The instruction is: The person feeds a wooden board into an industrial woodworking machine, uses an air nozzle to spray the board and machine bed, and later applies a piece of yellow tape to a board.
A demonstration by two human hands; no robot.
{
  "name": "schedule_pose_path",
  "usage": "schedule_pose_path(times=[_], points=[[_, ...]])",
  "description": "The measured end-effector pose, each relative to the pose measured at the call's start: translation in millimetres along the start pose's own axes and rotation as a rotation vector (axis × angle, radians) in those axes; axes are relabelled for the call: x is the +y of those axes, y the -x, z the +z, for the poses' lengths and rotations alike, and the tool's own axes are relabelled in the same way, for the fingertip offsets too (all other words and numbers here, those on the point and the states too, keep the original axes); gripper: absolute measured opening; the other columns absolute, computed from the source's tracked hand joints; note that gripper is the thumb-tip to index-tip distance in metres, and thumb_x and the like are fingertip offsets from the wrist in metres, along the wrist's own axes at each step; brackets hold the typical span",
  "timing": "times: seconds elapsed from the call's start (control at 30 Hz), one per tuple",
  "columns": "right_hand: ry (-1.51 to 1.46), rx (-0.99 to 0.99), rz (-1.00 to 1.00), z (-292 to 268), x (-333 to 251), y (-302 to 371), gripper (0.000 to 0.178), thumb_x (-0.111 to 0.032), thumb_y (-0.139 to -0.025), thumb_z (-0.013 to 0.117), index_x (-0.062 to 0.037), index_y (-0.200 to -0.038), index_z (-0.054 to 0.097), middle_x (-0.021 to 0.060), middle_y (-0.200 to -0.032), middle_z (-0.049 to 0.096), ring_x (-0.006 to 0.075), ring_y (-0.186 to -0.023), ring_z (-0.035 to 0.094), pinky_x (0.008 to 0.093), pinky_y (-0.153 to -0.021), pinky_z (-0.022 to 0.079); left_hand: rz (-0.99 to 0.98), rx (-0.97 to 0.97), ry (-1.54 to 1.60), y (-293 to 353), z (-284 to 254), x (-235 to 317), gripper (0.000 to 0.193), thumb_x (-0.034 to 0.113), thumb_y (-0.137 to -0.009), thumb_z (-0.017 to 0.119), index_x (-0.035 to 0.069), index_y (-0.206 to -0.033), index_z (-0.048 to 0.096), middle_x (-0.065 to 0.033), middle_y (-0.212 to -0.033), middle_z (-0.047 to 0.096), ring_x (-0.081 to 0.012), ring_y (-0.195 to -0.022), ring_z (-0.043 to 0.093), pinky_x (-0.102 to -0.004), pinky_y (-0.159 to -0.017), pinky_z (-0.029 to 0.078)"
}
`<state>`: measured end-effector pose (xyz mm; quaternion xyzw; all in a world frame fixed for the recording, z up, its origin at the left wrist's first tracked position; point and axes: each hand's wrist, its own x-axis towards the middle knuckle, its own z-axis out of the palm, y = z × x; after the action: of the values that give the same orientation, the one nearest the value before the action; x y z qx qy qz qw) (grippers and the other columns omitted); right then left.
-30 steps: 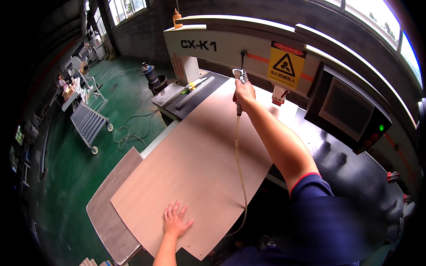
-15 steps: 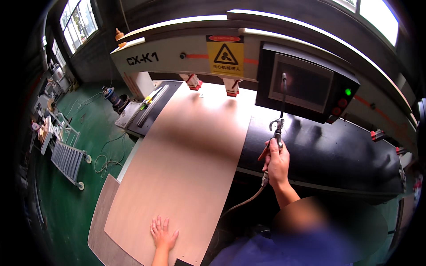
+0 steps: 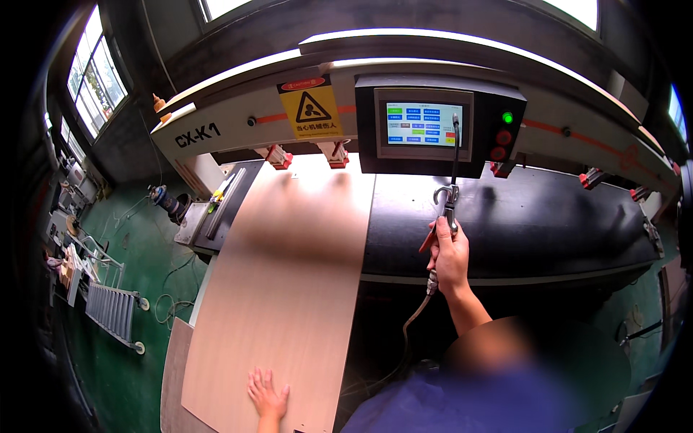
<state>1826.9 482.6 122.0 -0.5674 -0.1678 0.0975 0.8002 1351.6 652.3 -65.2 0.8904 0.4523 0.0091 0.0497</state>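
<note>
Open room runs over the pale board (image 3: 281,289) from the left hand (image 3: 267,395), spread flat near its close end, past the front edge of the bench (image 3: 548,224), as I view it remotely. Toward the rear edge, two red-tipped heads (image 3: 336,154) hanging from the long beam (image 3: 227,119) block my way. Metal bars (image 3: 225,206) occupy the bench's left end. A control panel (image 3: 422,126) overhangs the middle, the right hand (image 3: 451,260) and its air gun (image 3: 452,198) before it. I could pass over the bench top toward the right front corner; the hose (image 3: 408,332) hangs in front of the front edge, right of the board.
</note>
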Motion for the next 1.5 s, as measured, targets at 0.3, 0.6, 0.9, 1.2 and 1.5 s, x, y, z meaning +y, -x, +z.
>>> schedule_pose_path(times=[0.3, 0.6, 0.9, 1.2, 1.5], points=[[0.026, -0.052, 0.088, -6, 19, 14, 0.032, -0.035, -0.099, 0.048, -0.0046, -0.09, 0.054, -0.0005, -0.055, 0.044, 0.0055, -0.041, 0.04, 0.0201, -0.034, 0.035, -0.014, -0.006, 0.023, 2, 1, -3, 0.072, 0.043, -0.078, 0.065, 0.016, -0.138, 0.038, -0.0141, -0.15, 0.025, -0.0379, -0.139, 0.018, -0.0529, -0.112, 0.015], [0.053, -0.098, 0.129, 13, 23, 7, 0.033, -0.036, -0.098, 0.049, -0.0046, -0.089, 0.054, -0.0014, -0.052, 0.043, 0.0057, -0.04, 0.039, 0.0206, -0.034, 0.033, -0.019, -0.011, 0.038, 1, 1, -3, 0.071, 0.044, -0.078, 0.064, 0.016, -0.138, 0.038, -0.0142, -0.15, 0.025, -0.0377, -0.139, 0.017, -0.0528, -0.112, 0.014], [0.041, -0.046, 0.07, 17, 17, 3, 0.035, -0.037, -0.098, 0.048, -0.004, -0.09, 0.054, -0.0009, -0.053, 0.043, 0.0046, -0.039, 0.037, 0.0199, -0.033, 0.032, -0.01, 0.015, 0.038, 1, 2, -4, 0.072, 0.043, -0.078, 0.065, 0.016, -0.138, 0.039, -0.0148, -0.15, 0.026, -0.0381, -0.138, 0.019, -0.0529, -0.112, 0.014], [0.025, -0.041, 0.05, 16, 18, 3, 0.034, -0.036, -0.099, 0.048, -0.0037, -0.089, 0.054, -0.0014, -0.053, 0.043, 0.0043, -0.038, 0.035, 0.0198, -0.033, 0.032, -0.009, 0.016, 0.037, 1, 1, -3, 0.072, 0.043, -0.078, 0.065, 0.017, -0.139, 0.038, -0.0143, -0.15, 0.026, -0.0381, -0.139, 0.018, -0.0536, -0.112, 0.015], [0.084, -0.058, 0.048, 17, 25, 3, 0.032, -0.035, -0.099, 0.047, -0.0047, -0.091, 0.054, -0.0002, -0.056, 0.045, 0.0049, -0.041, 0.039, 0.0201, -0.034, 0.034, -0.012, 0.025, 0.036, 3, -1, -2, 0.071, 0.04, -0.077, 0.065, 0.016, -0.139, 0.038, -0.0143, -0.15, 0.026, -0.0382, -0.139, 0.02, -0.0538, -0.111, 0.016]])
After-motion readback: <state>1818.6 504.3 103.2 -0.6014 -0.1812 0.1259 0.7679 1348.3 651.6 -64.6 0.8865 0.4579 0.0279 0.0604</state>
